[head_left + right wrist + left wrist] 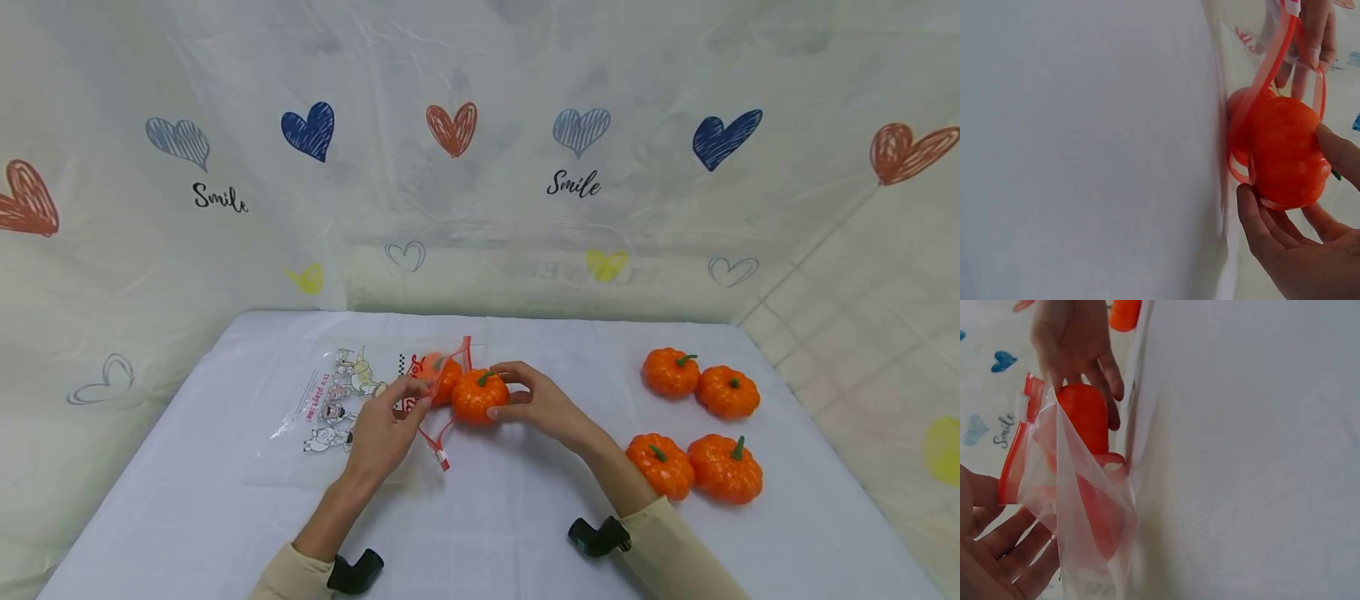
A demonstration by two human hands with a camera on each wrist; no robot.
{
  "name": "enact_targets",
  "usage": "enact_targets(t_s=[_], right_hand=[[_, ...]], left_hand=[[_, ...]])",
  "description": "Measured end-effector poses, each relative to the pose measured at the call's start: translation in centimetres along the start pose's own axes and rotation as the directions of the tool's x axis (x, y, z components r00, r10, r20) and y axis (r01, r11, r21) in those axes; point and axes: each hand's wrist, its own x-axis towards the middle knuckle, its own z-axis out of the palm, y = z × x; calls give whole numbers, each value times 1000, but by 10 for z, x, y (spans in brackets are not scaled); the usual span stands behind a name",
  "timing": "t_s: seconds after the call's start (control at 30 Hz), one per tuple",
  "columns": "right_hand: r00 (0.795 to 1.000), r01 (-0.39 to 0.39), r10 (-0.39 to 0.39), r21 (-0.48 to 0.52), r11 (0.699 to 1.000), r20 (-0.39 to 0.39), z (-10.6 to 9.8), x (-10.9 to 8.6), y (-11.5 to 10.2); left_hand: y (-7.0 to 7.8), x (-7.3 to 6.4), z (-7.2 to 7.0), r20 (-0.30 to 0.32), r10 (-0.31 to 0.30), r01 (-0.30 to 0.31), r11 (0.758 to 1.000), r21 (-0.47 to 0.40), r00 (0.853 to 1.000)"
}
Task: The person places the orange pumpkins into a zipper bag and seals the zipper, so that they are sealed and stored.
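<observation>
A clear plastic zip bag (300, 450) with printed cartoon animals and a red slider edge lies flat, its mouth facing right. My left hand (386, 429) pinches the upper side of that mouth between thumb and fingers, and the red edges gape. One small orange pumpkin (446, 385) sits inside, just past the opening. Another orange pumpkin (480, 397) with a green stem is at the mouth, gripped from the right by my right hand (540, 404). In the right wrist view, thumb and fingers curve around this pumpkin (1288, 153), close by the red edge.
On the right of the white-covered table (517, 533) are several more orange pumpkins: a back pair, one of them a pumpkin (670, 372), and a front pair, one of them a pumpkin (725, 469). A heart-printed curtain (480, 208) hangs behind the table.
</observation>
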Motion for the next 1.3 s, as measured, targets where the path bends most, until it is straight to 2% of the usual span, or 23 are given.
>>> enact_targets(t_s=[0.2,0.57,1.13,1.3], right_hand=[[999,23,-25,-46,999,-41,6,5,-1],[997,31,-36,-65,997,-67,17,13,-6],[997,10,-14,-49,999,-75,23,21,-5],[995,3,-10,-67,998,-100,26,22,-6]], left_hand=[[2,-1,-1,15,15,-15,1000,-24,1000],[3,-1,-3,42,44,-41,997,-72,998],[3,0,-5,35,19,-17,998,-56,999],[1,-1,-4,28,14,-12,998,-57,1000]])
